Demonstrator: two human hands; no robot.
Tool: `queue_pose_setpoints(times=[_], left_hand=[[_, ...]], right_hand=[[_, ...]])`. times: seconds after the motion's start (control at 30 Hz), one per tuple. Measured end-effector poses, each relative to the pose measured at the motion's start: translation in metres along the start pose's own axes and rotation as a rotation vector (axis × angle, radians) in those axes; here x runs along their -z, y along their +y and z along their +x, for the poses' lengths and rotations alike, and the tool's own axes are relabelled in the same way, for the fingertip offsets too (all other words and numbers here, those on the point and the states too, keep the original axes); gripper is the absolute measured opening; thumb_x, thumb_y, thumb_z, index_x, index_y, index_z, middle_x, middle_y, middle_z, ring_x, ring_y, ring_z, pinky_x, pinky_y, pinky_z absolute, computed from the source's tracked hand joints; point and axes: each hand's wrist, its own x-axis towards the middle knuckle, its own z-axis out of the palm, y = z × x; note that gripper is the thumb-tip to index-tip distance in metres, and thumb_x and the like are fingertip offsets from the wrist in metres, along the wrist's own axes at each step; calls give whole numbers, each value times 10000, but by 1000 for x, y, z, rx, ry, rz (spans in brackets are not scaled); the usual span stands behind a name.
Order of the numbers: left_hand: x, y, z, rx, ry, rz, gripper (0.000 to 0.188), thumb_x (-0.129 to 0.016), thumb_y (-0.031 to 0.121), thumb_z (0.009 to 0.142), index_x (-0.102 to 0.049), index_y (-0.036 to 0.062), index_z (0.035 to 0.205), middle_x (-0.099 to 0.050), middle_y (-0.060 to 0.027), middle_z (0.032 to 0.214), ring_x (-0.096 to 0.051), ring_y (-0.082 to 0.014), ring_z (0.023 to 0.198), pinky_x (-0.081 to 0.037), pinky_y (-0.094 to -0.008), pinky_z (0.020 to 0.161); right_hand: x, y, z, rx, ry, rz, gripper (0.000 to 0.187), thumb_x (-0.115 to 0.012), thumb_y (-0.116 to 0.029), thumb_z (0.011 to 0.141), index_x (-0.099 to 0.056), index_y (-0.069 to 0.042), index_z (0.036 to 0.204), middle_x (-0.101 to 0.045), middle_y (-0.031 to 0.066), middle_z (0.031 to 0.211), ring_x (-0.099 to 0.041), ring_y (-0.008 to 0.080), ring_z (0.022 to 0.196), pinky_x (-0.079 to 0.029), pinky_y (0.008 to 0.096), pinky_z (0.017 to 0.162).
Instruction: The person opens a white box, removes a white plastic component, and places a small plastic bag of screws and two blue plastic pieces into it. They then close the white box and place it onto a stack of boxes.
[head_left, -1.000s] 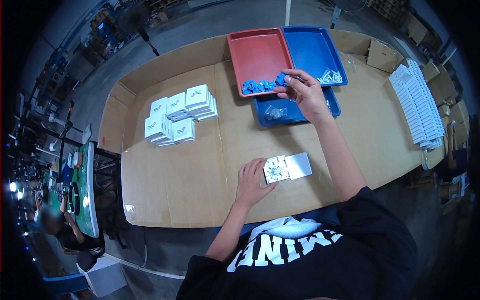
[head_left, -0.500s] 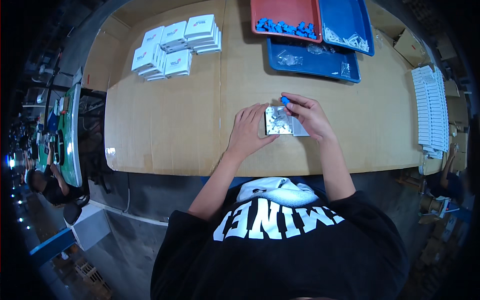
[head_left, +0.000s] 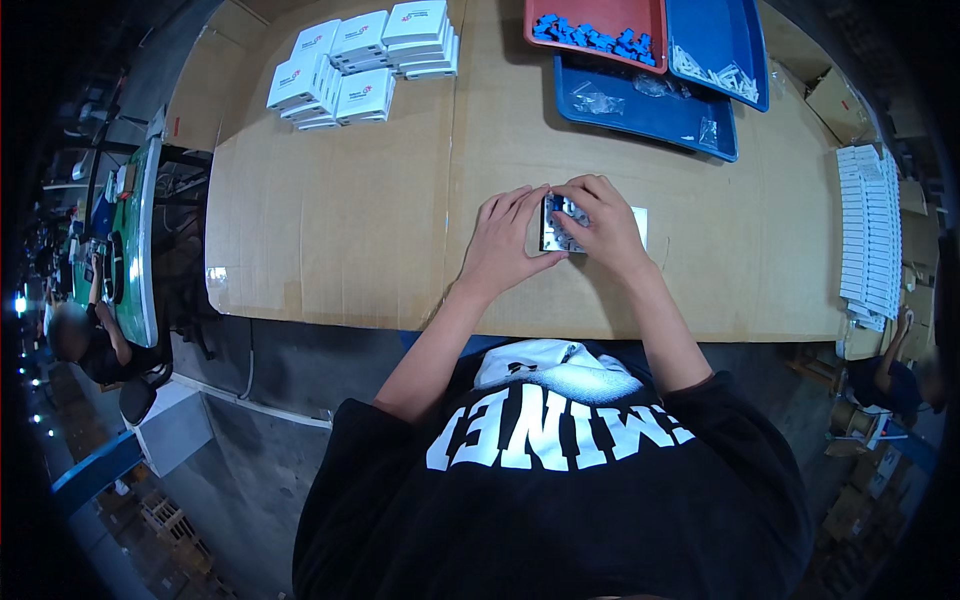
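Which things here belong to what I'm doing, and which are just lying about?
Likely part of it:
open white case, between left hand and right hand
small blue pieces, red tray
slender white pieces, upper blue tray
stacked white boxes

Probably just lying about:
cardboard piece, upper right
slatted wooden frame, lower left

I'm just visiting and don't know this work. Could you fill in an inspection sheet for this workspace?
Surface: brown cardboard-covered table with a seam.
Job's things: small open case; white panel on its right; blue piece at the case, whether seated cannot be told.
Clutter: stacked white boxes; white row of items; red tray with blue pieces; blue trays with white pieces and clear bags.
Hands: left hand grips the case; right hand bends over it.
Cables: thin pale line below the table, cable or pipe unclear.
Surroundings: person beside a green table; another person far right.
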Motion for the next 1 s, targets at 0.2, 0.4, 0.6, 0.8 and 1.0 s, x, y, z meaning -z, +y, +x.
queue_pose_setpoints(times=[0.2, 0.4, 0.6, 0.8, 1.0], left_hand=[[1, -1, 0, 11, -6, -10, 940, -870, 411, 713, -460, 104, 1502, -557, -119, 1429, -462, -277, 1382, -314, -465, 1175], [0, -3, -1, 16, -6, -17, 947, -884, 403, 702, -467, 110, 1500, -553, -109, 1443, -463, -280, 1385, -322, -464, 1171], [0, -3, -1, 16, -6, -16, 951, -885, 409, 698, -468, 111, 1499, -554, -107, 1441, -464, -278, 1385, -322, -464, 1171], [-1, -6, 0, -15, -8, -6, 926, -867, 399, 718, -466, 88, 1492, -554, -153, 1420, -471, -302, 1365, -318, -474, 1170], [-3, -10, -1, -71, 11, 7, 912, -844, 380, 737, -449, 79, 1502, -513, -171, 1466, -462, -319, 1373, -314, -485, 1166]], right_hand=[[-3, -2, 4, 15, -24, -53, 252, -776, -100, 804, -718, -41, 1043, -654, 77, 1039, -625, 301, 993, -524, 419, 846], [-5, -1, 5, 23, -39, -77, 252, -779, -100, 799, -738, -38, 1039, -668, 70, 1047, -626, 290, 985, -530, 416, 842], [-5, 3, 3, -15, -113, -118, 279, -782, -159, 815, -760, -53, 1071, -676, 63, 1101, -620, 276, 1053, -499, 450, 923], [-12, -10, -23, 48, -53, -395, 348, -717, -271, 912, -745, -85, 1205, -520, 140, 1463, -457, 346, 1391, -247, 647, 1183], [15, 8, -18, 14, -122, -202, 394, -684, -212, 936, -668, -84, 1308, -466, 173, 1520, -407, 378, 1444, -213, 684, 1195]])
